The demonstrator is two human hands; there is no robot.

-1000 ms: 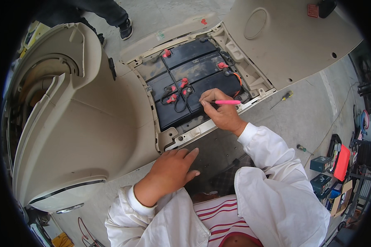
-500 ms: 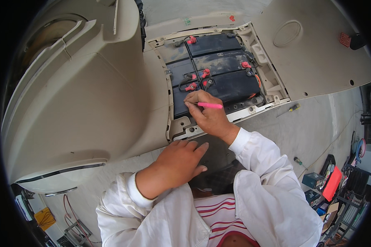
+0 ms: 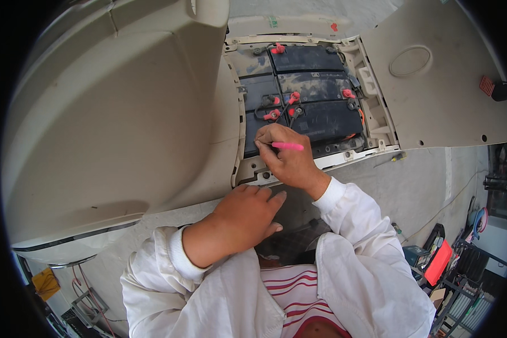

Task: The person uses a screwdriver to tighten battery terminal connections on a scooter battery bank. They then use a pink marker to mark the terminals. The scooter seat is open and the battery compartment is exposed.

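Note:
Between the fingertips of my right hand (image 3: 290, 155) is a slim pink pen (image 3: 288, 146), its point angled toward the nearest dark battery on the left. Several dark, dusty batteries (image 3: 329, 119) fill the open vehicle compartment, joined by short black cables with red terminal covers (image 3: 293, 98). My right hand is over the near left part of them and hides some of that battery's top. Fingers spread and nothing in it, my left hand (image 3: 239, 217) rests by the near corner of the compartment's pale frame (image 3: 335, 160). Its fingertips lie at the frame's edge.
A large beige body panel (image 3: 124, 112) rises on the left. Another beige panel (image 3: 434, 107) spreads to the right. On the floor lies a yellow-handled screwdriver (image 3: 399, 156) beside the frame. Farther right stand a red case (image 3: 438, 262) and a metal rack (image 3: 462, 287).
The view has shifted, so the compartment and batteries appear farther right. Both hands keep nearly the same pose, the right one still holding the pen over the near left battery.

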